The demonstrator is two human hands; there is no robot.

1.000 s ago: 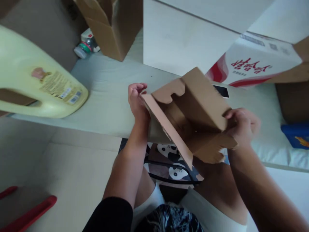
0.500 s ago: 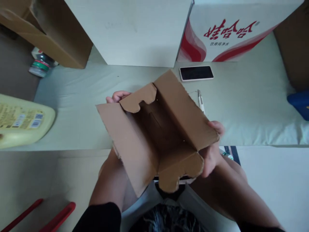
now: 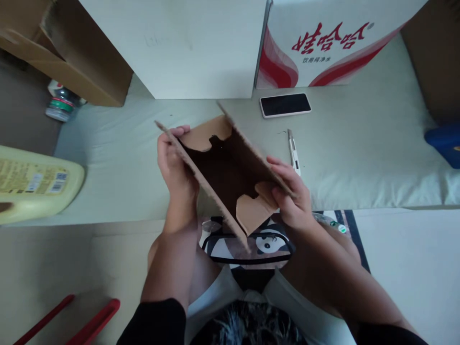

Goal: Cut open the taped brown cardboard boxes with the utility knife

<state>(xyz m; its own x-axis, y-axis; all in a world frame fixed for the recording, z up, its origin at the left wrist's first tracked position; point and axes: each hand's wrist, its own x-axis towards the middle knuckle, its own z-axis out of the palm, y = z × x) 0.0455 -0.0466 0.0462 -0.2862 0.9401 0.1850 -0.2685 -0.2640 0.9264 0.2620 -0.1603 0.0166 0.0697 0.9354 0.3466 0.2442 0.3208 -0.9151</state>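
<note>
A brown cardboard box (image 3: 257, 211) is held up between both hands, tilted, its open top facing me. The two long flaps stand nearly upright, and the two notched short flaps lean in at the ends. My left hand (image 3: 176, 160) grips the far left side, fingers around the edge by one notched flap. On the right, my right hand (image 3: 293, 191) pinches the long flap near its lower corner. Just beyond that hand a white utility knife (image 3: 293, 153) lies on the pale green cloth surface (image 3: 359, 158), with a phone (image 3: 285, 105) behind it.
A large white box (image 3: 201, 52) and a red-and-white carton (image 3: 323, 52) stand at the back. At left are a brown carton (image 3: 97, 72), a small bottle (image 3: 60, 105) and a yellow jug (image 3: 39, 187). A blue object (image 3: 443, 146) sits at far right.
The long flaps have swung from spread wide to nearly upright. My left hand now shows more fully at the box's side, and my right hand has moved up and left onto the flap.
</note>
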